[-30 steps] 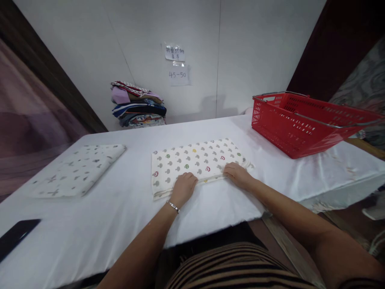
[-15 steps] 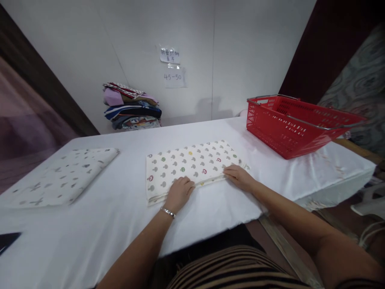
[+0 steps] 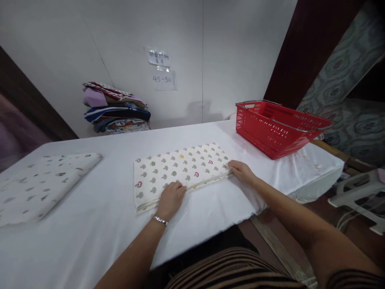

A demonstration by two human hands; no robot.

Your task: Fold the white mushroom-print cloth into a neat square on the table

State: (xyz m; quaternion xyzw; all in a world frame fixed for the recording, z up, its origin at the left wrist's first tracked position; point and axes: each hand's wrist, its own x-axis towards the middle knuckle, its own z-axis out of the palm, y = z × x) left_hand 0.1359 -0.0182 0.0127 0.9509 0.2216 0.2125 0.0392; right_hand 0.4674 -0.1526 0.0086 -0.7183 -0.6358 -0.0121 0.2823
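Note:
A white folded cloth point(image 3: 180, 164) printed with small mushrooms, mostly grey with a few red, green and yellow, lies on the table in front of me. Its layers show along the front edge. My left hand point(image 3: 172, 196), a silver bracelet at its wrist, holds that front edge left of the middle, fingers together on top. At the cloth's right end, my right hand point(image 3: 241, 171) is closed on the front corner; its thumb is mostly hidden. Further left lies another folded white cloth point(image 3: 45, 184) with a scattered grey and brown print.
A red plastic basket point(image 3: 279, 136) with metal handles stands at the table's right end. Against the wall is a pile of folded fabrics point(image 3: 117, 108). Paper signs point(image 3: 162, 79) hang on the wall. White cloth covers the table point(image 3: 99, 237). At right is a white stool point(image 3: 361, 192).
My right hand has slid right along the front edge to the cloth's corner. My left hand stays at the front edge. The whole view has turned somewhat to the right.

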